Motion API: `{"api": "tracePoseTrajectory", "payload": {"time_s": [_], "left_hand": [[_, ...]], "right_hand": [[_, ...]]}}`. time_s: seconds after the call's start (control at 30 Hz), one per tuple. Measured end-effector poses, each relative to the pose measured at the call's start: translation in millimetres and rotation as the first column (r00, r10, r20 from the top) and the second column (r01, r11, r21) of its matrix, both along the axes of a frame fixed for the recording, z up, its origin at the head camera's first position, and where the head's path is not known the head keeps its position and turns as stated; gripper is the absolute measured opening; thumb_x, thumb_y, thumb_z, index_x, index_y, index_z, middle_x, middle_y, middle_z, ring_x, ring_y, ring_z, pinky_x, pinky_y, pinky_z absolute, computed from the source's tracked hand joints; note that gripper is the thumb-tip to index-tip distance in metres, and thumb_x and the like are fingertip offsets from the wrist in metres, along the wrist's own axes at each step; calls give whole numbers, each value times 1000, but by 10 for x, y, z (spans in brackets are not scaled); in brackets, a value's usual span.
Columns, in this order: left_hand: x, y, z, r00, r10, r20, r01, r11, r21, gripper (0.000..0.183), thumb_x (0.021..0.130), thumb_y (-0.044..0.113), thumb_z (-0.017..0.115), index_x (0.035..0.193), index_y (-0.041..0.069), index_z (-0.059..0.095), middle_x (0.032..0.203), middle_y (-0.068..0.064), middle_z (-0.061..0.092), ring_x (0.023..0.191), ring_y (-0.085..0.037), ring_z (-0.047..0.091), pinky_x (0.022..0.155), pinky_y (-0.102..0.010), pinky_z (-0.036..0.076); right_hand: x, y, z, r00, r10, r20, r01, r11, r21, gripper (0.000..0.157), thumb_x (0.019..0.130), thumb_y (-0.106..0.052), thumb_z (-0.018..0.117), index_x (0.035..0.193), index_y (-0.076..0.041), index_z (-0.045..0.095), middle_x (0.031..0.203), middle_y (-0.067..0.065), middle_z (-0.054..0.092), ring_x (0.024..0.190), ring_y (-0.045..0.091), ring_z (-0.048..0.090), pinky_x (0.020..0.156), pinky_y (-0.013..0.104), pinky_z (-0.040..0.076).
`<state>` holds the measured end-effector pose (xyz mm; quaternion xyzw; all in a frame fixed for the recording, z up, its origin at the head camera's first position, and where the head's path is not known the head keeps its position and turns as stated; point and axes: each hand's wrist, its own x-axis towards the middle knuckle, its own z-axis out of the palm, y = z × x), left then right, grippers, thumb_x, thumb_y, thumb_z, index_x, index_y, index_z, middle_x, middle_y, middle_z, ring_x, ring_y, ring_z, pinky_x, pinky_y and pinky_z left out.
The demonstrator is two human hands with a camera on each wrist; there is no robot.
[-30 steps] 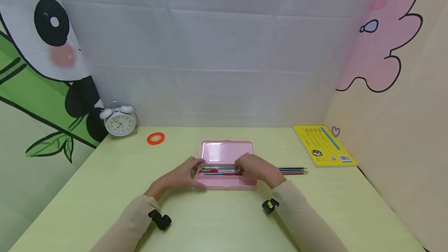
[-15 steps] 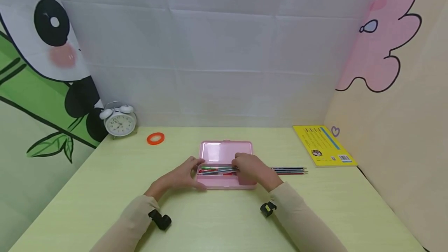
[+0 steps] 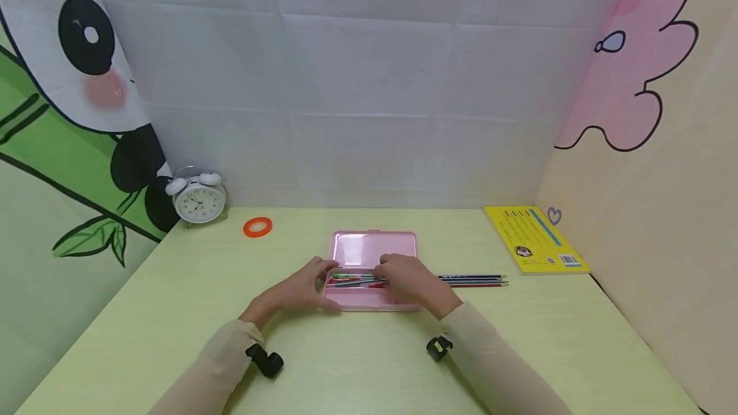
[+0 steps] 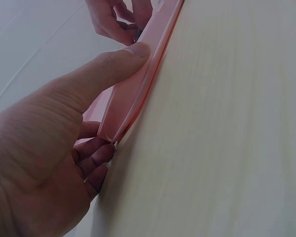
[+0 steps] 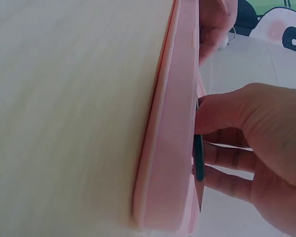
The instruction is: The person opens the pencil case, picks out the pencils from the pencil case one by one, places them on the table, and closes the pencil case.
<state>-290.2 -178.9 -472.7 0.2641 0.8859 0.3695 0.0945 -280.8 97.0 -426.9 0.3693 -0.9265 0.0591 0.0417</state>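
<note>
A pink pencil case [image 3: 364, 300] lies on the table with its lid [image 3: 373, 248] raised, several pens and pencils inside. My left hand [image 3: 301, 285] grips its left end; the left wrist view has the thumb over the front edge and the fingers curled at the corner. Over the right half of the case, my right hand [image 3: 410, 280] pinches a dark pencil [image 5: 199, 160], whose rounded end shows in the right wrist view. The back of that hand hides part of the contents in the head view. Several pencils [image 3: 478, 280] lie right of the case, sharpened tips pointing right.
A white alarm clock [image 3: 199, 202] stands at the back left of the table [image 3: 346, 364]. Near it lies an orange ring [image 3: 249, 228]. A yellow book [image 3: 533, 242] lies at the back right edge. Walls close off the back and sides.
My right hand has shifted slightly left over the case, and a greyish pencil has come to lie slanted across the others inside. The left hand keeps its hold on the case.
</note>
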Motion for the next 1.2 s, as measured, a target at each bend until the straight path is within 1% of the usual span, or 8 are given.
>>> {"api": "tracePoseTrajectory", "payload": {"time_s": [0.13, 0.27, 0.43, 0.57, 0.83, 0.97, 1.13, 1.2], "left_hand": [[11, 9, 22, 1000, -14, -16, 14, 1000, 12, 93, 71, 42, 90, 143, 4, 46, 119, -8, 48, 112, -23, 46, 99, -48, 39], [7, 11, 17, 1000, -10, -14, 10, 1000, 2, 93, 71, 43, 90, 144, 5, 46, 120, -6, 47, 113, -21, 46, 100, -47, 39], [11, 18, 22, 1000, 3, 0, -3, 1000, 4, 94, 70, 43, 90, 144, 6, 45, 121, -4, 47, 115, -22, 45, 101, -47, 39], [17, 21, 33, 1000, 11, 10, -11, 1000, 6, 94, 70, 42, 91, 144, 6, 46, 119, -5, 46, 112, -23, 45, 99, -46, 40], [19, 21, 24, 1000, 21, 16, -21, 1000, -2, 93, 70, 44, 90, 144, 8, 46, 119, -3, 46, 113, -21, 45, 98, -45, 41], [22, 19, 27, 1000, 15, 16, -16, 1000, 6, 93, 71, 43, 90, 144, 7, 46, 118, -4, 47, 112, -22, 45, 98, -45, 41], [27, 14, 21, 1000, 18, 16, -18, 1000, 10, 93, 71, 42, 90, 144, 6, 45, 117, -4, 46, 111, -21, 46, 98, -45, 41], [29, 15, 20, 1000, 19, 17, -19, 1000, 11, 93, 71, 42, 90, 144, 6, 45, 117, -4, 47, 110, -21, 46, 98, -45, 41]], "right_hand": [[15, 4, 16, 1000, -10, 2, 10, 1000, 8, 26, 90, -1, 68, 111, -14, 78, 91, -1, 65, 77, 10, 55, 74, 26, 51], [27, 68, 74, 1000, -14, 7, 14, 1000, 0, 24, 90, 0, 68, 109, -12, 78, 90, -1, 65, 78, 12, 56, 75, 29, 52], [22, 201, 146, 997, -64, 36, 65, 998, -25, 25, 90, 1, 67, 109, -12, 78, 97, 1, 67, 88, 15, 63, 83, 33, 54], [21, 325, 196, 993, -97, 73, 99, 995, -31, 27, 91, 3, 64, 111, -11, 77, 99, 2, 67, 93, 19, 66, 85, 34, 54], [18, 585, 281, 981, -155, 117, 159, 987, -21, 25, 89, 3, 70, 110, -8, 77, 101, 4, 68, 89, 19, 63, 84, 35, 53], [12, 730, 279, 973, -186, 135, 190, 982, -19, 25, 90, 3, 68, 109, -10, 78, 96, 1, 66, 85, 16, 60, 81, 33, 53], [2, 951, 244, 965, -215, 147, 219, 976, -9, 22, 89, 0, 71, 105, -12, 79, 90, -2, 64, 79, 15, 54, 75, 32, 49], [9, 1042, 236, 959, -237, 153, 241, 971, -5, 22, 88, 1, 71, 104, -12, 80, 91, -2, 65, 80, 15, 54, 75, 32, 49]]}}
